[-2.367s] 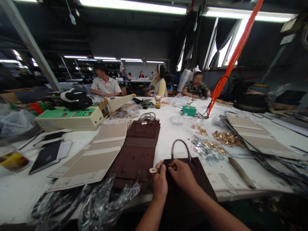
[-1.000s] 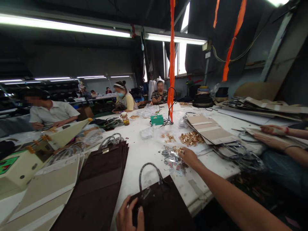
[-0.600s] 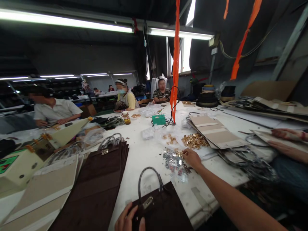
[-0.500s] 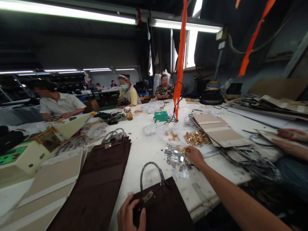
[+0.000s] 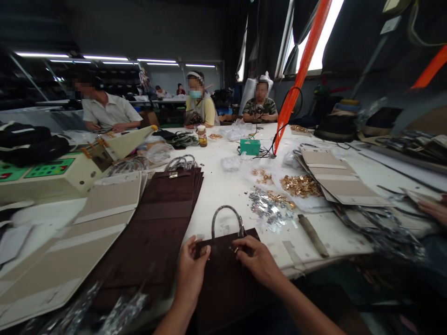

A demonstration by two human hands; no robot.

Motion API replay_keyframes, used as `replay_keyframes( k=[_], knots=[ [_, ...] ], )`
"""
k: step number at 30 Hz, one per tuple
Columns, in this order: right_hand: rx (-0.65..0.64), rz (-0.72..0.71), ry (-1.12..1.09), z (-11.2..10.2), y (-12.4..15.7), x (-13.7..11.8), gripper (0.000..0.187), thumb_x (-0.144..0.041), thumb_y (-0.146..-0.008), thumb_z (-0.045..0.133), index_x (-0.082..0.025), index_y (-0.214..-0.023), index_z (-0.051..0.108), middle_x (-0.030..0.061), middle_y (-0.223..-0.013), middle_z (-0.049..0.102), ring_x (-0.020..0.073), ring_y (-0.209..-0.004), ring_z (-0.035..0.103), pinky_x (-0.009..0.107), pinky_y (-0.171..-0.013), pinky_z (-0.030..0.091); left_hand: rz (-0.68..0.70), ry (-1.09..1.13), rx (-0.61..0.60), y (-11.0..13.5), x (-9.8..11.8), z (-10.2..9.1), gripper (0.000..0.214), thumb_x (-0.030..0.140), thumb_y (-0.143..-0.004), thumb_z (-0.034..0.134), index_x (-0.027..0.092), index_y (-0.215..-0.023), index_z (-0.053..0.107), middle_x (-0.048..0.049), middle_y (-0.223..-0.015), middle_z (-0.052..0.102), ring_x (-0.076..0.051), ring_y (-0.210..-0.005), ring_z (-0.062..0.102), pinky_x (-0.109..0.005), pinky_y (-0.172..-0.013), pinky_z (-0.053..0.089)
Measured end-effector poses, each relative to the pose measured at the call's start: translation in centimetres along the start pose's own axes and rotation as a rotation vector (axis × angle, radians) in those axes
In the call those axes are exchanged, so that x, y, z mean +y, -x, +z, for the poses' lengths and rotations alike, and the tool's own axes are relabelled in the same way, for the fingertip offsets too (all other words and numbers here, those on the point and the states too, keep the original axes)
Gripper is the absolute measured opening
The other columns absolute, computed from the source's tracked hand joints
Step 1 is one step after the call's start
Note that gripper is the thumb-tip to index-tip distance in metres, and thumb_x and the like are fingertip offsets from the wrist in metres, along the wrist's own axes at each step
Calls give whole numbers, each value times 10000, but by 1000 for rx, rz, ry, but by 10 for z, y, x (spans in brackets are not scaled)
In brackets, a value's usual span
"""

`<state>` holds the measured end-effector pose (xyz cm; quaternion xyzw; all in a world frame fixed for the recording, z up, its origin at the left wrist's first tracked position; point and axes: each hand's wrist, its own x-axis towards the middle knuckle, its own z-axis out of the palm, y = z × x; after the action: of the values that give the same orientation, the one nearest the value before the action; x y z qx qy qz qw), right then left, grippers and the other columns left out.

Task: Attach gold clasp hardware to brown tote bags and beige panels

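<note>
A dark brown bag panel [image 5: 226,284] lies at the table's front edge, its looped handle [image 5: 226,209] standing up from the top. At the panel's upper left corner, my left hand [image 5: 193,263] is closed, thumb and fingers gripping it. My right hand [image 5: 257,260] pinches a small shiny metal piece [image 5: 234,250] against the panel, just below the handle's right end. Fingers partly hide the piece. Beyond the right hand lies a spread of small silver metal plates [image 5: 270,209], with gold metal fittings [image 5: 301,185] heaped behind them.
Left of the panel are stacked brown bag panels [image 5: 164,223] and beige panels [image 5: 104,204]. A worn rod-like tool [image 5: 312,235] lies at the right. A green box [image 5: 249,147] stands farther back near a hanging orange strip [image 5: 302,70]. Several people sit around the table.
My right hand has come back from the metal parts to the bag panel, bringing a small metal piece. The rod-like tool now shows on the table. The view has shifted left and downward.
</note>
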<state>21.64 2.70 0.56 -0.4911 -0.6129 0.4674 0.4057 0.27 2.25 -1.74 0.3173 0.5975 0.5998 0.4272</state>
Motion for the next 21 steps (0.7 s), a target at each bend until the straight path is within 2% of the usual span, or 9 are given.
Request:
replay_keyframes(
  k=[2, 6, 10, 13, 15, 18, 21],
  knots=[
    [9, -14, 32, 5, -2, 5, 222, -277, -857, 609, -230, -1015, 757, 35, -970, 693, 197, -860, 660, 312, -775, 523, -77, 53, -22, 2, 7, 0, 694, 429, -665, 865, 177, -1264, 620, -109, -1213, 707, -283, -1160, 658, -408, -1005, 500],
    [-15, -59, 117, -2, -8, 5, 179, -251, -864, 617, -234, -989, 744, 40, -1031, 702, 218, -1010, 653, 339, -905, 505, -168, 184, -106, 5, 24, -2, 694, 428, -638, 896, 169, -1247, 687, -81, -1148, 738, -252, -1065, 692, -376, -987, 503],
    [-51, -86, 187, 0, -7, 4, 203, -238, -846, 660, -246, -1029, 747, 34, -1042, 712, 207, -984, 660, 317, -861, 518, -322, 345, -223, 7, 32, -6, 711, 349, -631, 914, 190, -1284, 683, -71, -1086, 771, -256, -990, 736, -397, -956, 547],
    [-21, -93, 228, 4, -7, 9, 172, -289, -871, 675, -249, -1014, 760, 30, -984, 718, 193, -896, 661, 306, -808, 521, -479, 441, -368, 8, 30, -11, 584, 302, -668, 897, 154, -1206, 726, -110, -1026, 797, -311, -994, 754, -455, -955, 574],
    [5, -81, 229, 5, -11, 13, 166, -341, -895, 669, -247, -988, 769, 31, -963, 725, 191, -878, 663, 305, -805, 524, -517, 474, -474, 8, 28, -13, 479, 282, -701, 879, 130, -1138, 755, -131, -1005, 804, -338, -1008, 756, -479, -968, 576],
    [-27, 17, 137, -1, -17, 14, 235, -408, -908, 655, -232, -1016, 767, 28, -893, 729, 191, -820, 674, 295, -738, 543, -538, 509, -533, 6, 24, -14, 407, 263, -723, 865, 127, -1094, 772, -139, -1002, 808, -355, -1020, 757, -496, -982, 574],
    [-79, 115, 93, -9, -23, 7, 294, -432, -906, 650, -210, -1063, 762, 16, -787, 716, 178, -708, 667, 275, -634, 533, -617, 562, -571, 5, 24, -11, 408, 326, -764, 830, 126, -1115, 768, -157, -1017, 805, -375, -1036, 752, -524, -974, 576]
  ],
)
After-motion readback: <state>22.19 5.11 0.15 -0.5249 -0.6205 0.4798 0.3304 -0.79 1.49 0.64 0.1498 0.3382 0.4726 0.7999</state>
